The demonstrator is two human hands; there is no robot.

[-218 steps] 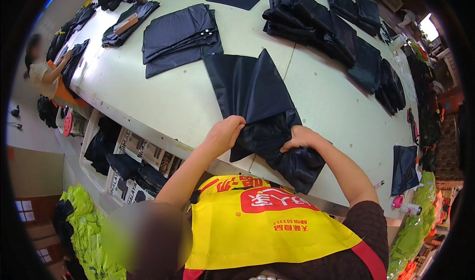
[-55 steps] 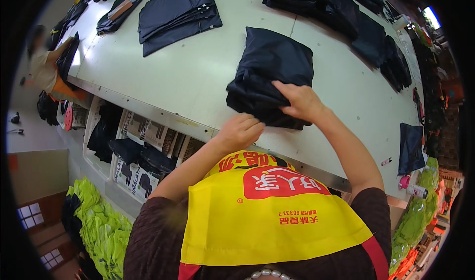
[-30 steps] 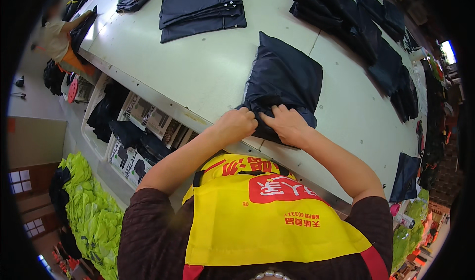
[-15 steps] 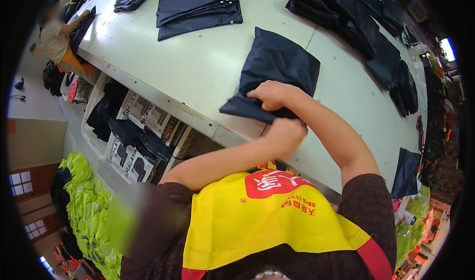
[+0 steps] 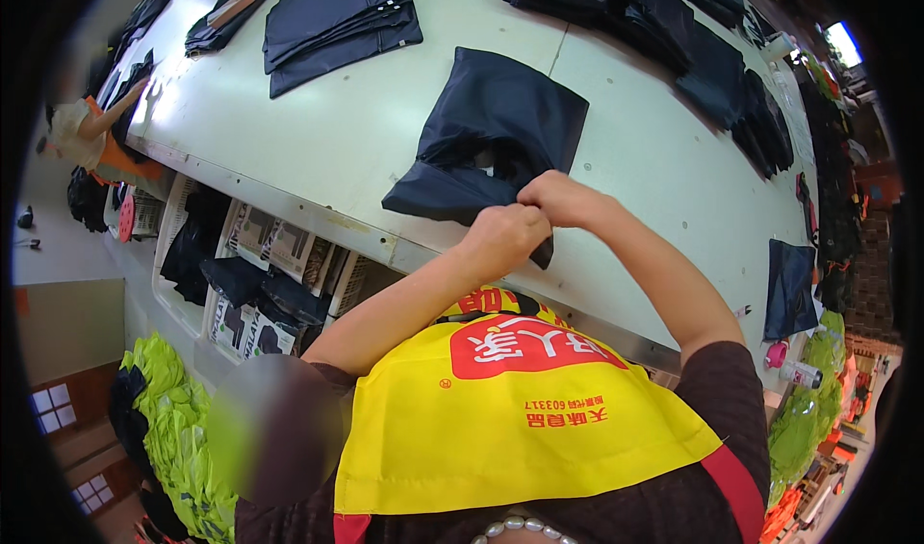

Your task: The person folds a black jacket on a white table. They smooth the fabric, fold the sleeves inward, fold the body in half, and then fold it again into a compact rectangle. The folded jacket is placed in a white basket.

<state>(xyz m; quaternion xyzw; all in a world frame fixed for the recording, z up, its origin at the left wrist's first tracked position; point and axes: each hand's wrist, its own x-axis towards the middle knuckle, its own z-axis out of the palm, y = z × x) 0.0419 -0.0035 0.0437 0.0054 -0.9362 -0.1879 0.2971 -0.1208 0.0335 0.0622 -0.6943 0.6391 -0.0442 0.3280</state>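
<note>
A dark navy fabric piece (image 5: 515,111), smooth and roughly square, lies on the pale table in front of me. Its near part is bunched up, and a gap in it shows a small white patch (image 5: 485,163) inside. My left hand (image 5: 505,239) is closed on the near edge of the fabric. Right beside it, almost touching, my right hand (image 5: 563,200) pinches the same edge. One dark corner hangs down below the two hands. The exact hold of the fingertips is partly hidden.
Folded dark pieces lie in a stack (image 5: 337,25) at the far left and a long pile (image 5: 616,5) at the far right. Crates (image 5: 192,207) stand under the table's left edge. Another person (image 5: 82,140) works at far left. A bottle (image 5: 801,375) sits near the right corner.
My right hand has come off the top of the fabric to its near edge, beside my left hand. The gap with the white patch now shows. The whole view has shifted slightly.
</note>
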